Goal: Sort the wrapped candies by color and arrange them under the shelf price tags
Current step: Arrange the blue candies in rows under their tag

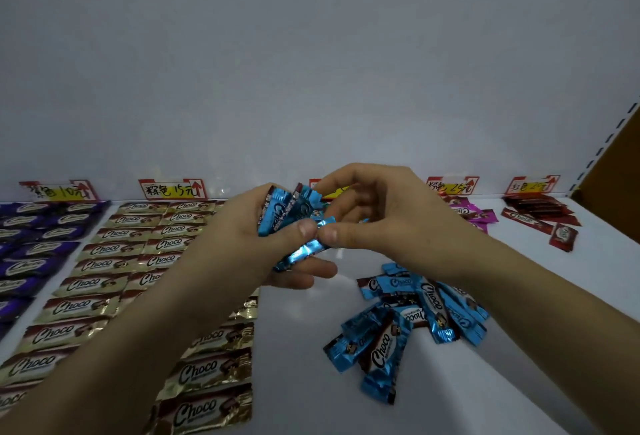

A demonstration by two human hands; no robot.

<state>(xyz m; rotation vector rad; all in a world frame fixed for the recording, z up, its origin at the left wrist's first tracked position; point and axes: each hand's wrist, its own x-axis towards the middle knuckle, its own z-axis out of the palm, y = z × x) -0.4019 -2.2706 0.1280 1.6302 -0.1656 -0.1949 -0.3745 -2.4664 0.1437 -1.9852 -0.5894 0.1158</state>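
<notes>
Left hand (pixel 242 239) gripping blue candies (pixel 277 216), right hand (pixel 388 216) pinching 1 of them

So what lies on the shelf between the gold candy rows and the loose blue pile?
Only bare white shelf, as the head view shows.

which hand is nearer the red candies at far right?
Right. The right hand is left of the red candies, past the pink ones; the left hand is farther left, beside the gold rows.

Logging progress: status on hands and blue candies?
Left hand grips blue candy bunch, right hand pinches one. Loose blue pile unsorted on shelf. No obstruction seen.
</notes>
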